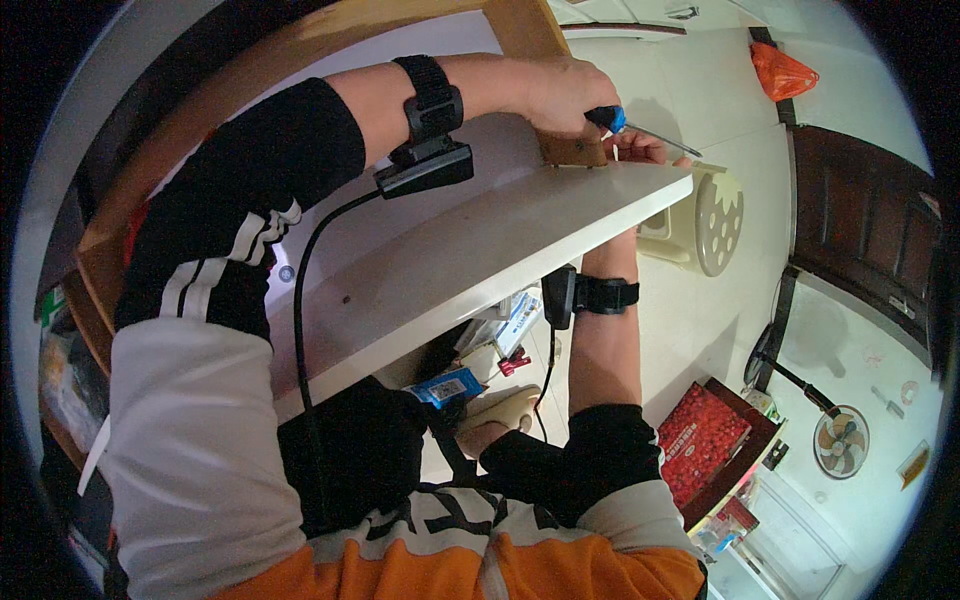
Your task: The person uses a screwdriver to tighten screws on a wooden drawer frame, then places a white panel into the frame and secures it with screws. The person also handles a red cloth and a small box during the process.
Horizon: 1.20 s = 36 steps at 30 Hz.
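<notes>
Hands meet at the far edge of the white bench (480, 250): left hand (565, 95) grips a blue-handled screwdriver (640, 130); right hand (635, 150), mostly hidden behind the edge, grip unclear.

Pale tiled floor (720, 330), cream plastic stool (715, 220), dark wooden door (865, 225), small fan (840, 440)

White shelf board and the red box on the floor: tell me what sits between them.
In the head view, the right forearm with its black wrist strap crosses between the white board and red box.
</notes>
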Tool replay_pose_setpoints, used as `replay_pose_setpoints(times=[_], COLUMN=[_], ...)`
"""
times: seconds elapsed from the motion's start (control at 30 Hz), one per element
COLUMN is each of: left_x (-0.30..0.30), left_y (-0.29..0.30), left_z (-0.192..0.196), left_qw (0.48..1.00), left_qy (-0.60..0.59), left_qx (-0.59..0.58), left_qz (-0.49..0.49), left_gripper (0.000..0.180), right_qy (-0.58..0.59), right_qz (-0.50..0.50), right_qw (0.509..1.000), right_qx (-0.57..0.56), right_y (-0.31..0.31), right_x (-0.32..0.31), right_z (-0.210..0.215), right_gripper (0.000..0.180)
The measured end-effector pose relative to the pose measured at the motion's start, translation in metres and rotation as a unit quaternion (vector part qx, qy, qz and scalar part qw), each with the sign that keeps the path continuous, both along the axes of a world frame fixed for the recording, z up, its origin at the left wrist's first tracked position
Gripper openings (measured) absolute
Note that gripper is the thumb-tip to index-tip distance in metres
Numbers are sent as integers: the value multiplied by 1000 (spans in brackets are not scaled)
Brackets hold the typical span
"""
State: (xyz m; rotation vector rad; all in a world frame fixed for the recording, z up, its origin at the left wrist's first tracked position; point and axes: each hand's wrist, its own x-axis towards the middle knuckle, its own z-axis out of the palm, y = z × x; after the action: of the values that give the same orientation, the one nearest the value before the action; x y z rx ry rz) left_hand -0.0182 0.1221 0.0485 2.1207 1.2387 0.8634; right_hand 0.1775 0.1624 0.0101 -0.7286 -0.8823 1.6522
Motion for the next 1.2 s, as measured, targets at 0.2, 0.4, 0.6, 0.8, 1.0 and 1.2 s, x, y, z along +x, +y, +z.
replay_pose_setpoints(times=[0.2, 0.4, 0.6, 0.8, 1.0, 1.2], left_x=[-5, -53, -64, -52, -49, -39], left_y=[5, 14, 30, 18, 11, 4], left_z=[17, 18, -1, -1, 8, 1], left_qw=[994, 987, 994, 989, 992, 987], left_qy=[69, 144, 98, 119, 95, 113], left_qx=[-89, 18, 33, 69, 25, 74], left_qz=[3, 62, -26, 53, 75, 83], left_gripper=[25, 33, 38, 45, 43, 41], right_qy=[-22, -14, -38, -73, -84, 57], right_qz=[-12, -8, -26, -211, -149, 10], right_qw=[1000, 1000, 999, 973, 985, 998], right_qx=[-2, -18, 13, -63, 5, -2], right_y=[-3, -8, -6, -33, -4, 2], right_x=[0, -7, -2, 18, -17, 3], right_z=[1, 3, -4, 23, 9, -7], right_gripper=[72, 69, 69, 67, 61, 61])
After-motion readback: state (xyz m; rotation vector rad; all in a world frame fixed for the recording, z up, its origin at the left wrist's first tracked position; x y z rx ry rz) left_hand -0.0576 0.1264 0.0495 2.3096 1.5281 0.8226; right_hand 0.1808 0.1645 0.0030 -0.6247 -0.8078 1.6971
